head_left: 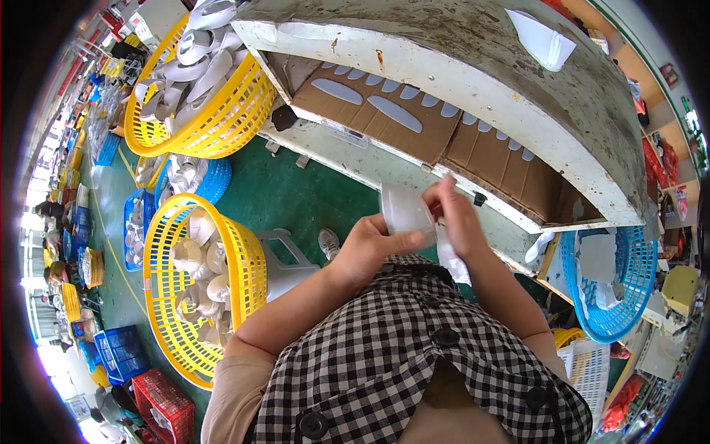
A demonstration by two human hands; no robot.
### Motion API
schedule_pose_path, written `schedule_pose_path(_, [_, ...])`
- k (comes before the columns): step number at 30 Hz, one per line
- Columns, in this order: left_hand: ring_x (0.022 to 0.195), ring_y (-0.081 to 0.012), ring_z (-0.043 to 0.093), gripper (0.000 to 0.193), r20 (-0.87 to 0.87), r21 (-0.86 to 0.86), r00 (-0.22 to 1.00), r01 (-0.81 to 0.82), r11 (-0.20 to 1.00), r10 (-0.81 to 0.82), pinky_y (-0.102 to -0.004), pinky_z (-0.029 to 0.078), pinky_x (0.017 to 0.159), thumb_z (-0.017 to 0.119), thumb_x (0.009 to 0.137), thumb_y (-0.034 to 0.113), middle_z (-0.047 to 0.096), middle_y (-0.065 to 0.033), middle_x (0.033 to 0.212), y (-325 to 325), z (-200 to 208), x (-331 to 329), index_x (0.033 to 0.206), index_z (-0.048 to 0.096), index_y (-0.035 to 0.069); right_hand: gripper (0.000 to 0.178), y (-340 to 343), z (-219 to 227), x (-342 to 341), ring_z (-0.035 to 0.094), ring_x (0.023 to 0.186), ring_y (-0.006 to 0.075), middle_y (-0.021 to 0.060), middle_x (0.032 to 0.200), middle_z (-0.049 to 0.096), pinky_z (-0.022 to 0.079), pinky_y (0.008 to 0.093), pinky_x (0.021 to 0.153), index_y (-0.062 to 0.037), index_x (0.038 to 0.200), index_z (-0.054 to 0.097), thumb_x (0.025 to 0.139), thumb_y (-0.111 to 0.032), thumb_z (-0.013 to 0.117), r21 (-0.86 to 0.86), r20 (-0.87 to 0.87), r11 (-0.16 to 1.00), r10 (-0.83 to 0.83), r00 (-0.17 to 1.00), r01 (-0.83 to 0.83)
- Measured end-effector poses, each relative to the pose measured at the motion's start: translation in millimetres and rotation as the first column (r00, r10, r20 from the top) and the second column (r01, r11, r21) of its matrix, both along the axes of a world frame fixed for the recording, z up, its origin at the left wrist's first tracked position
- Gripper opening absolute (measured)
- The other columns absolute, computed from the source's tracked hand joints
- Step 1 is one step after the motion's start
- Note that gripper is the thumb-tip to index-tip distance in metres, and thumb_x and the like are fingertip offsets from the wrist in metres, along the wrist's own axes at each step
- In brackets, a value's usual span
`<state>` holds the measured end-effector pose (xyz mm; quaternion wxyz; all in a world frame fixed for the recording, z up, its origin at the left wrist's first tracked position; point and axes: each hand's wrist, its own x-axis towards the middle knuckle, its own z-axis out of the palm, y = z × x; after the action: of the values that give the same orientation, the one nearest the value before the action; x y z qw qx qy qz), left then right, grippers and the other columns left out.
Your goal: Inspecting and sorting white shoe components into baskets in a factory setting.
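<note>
A curved, translucent white piece (407, 214), thin like a bent sheet or shallow cup, is gripped in my left hand (372, 248), with the thumb across its lower edge. Close beside its right edge is my right hand (457, 220), slightly blurred. Its fingers are curled in and seem pressed together; what they pinch cannot be made out. Below the right palm hangs a white strip (452, 260), and whether that hand holds it is unclear. Both hands are over the front of my checked apron (347, 333).
Ahead stands a worn white workbench (444, 70) with a cardboard-lined shelf (436, 140) and one white piece (543, 44) on top. Yellow baskets (251, 259) of grey-white curved parts (198, 251) are at left, near a grey stool (285, 270). A blue basket (642, 274) is at right.
</note>
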<state>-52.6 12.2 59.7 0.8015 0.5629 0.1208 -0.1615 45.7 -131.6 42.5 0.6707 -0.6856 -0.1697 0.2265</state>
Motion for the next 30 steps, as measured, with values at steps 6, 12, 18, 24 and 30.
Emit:
schedule_pose_path(6, [0.101, -0.0182, 0.054, 0.047, 0.084, -0.688, 0.992, -0.012, 0.725, 0.096, -0.0336, 0.039, 0.091, 0.071, 0.073, 0.025, 0.058, -0.0087, 0.107, 5.6, 6.8, -5.6, 0.11, 0.053, 0.002, 0.031, -32.6, -59.4, 20.5, 0.053, 0.082, 0.0102, 0.0048, 0.093, 0.059, 0.042, 0.0238, 0.073, -0.0038, 0.102, 0.055, 0.09, -0.03, 0.044, -0.003, -0.196, 0.99, 0.14, 0.971, -0.143])
schedule_pose_path(12, [0.092, -0.0177, 0.058, 0.038, 0.048, -0.586, 0.997, -0.016, 0.81, 0.054, -0.0332, 0.044, 0.085, 0.069, 0.075, 0.016, 0.06, -0.0077, 0.1, 3.7, 13.9, -12.9, 0.107, 0.054, 0.002, 0.021, -8.6, -42.1, -9.0, 0.054, 0.083, 0.0116, 0.004, 0.094, 0.058, 0.045, 0.0264, 0.073, -0.0052, 0.098, 0.053, 0.078, -0.009, 0.061, 0.292, -0.401, 0.953, 0.196, 0.895, -0.077])
schedule_pose_path(18, [0.084, -0.0153, 0.058, 0.019, 0.006, 0.047, 0.952, -0.305, 0.951, 0.305, -0.0275, 0.048, 0.073, 0.062, 0.075, 0.003, 0.06, -0.01, 0.097, 16.1, -25.3, 0.5, 0.094, 0.061, 0.0, 0.02, -5.0, -5.0, -8.0, 0.054, 0.07, 0.0123, 0.0079, 0.078, 0.058, 0.045, 0.028, 0.064, -0.0028, 0.097, 0.051, 0.082, -0.015, 0.058, -0.134, 0.436, 0.974, -0.11, 0.893, 0.185])
schedule_pose_path(24, [0.062, -0.0161, 0.058, 0.024, -0.033, 0.539, 0.881, -0.381, 0.751, 0.471, -0.0262, 0.047, 0.05, 0.054, 0.076, 0.005, 0.061, -0.0102, 0.081, 30.7, -79.8, 24.9, 0.099, 0.057, -0.002, 0.034, 8.4, 11.7, -14.2, 0.058, 0.078, 0.0259, 0.0104, 0.086, 0.058, 0.046, 0.0353, 0.073, -0.0055, 0.106, 0.05, 0.079, -0.022, 0.062, -0.492, 0.583, 0.825, 0.075, 0.809, 0.278])
schedule_pose_path(30, [0.074, -0.02, 0.059, 0.028, -0.17, 0.229, 0.958, -0.189, 0.955, 0.23, -0.0295, 0.049, 0.054, 0.05, 0.081, 0.014, 0.058, -0.0119, 0.088, 26.8, -88.0, 21.6, 0.105, 0.052, 0.0, 0.03, 19.9, -19.1, -28.4, 0.051, 0.094, 0.0209, 0.0053, 0.098, 0.054, 0.038, 0.0364, 0.086, -0.0064, 0.1, 0.056, 0.073, -0.017, 0.062, -0.716, 0.697, 0.679, 0.689, 0.2, 0.161])
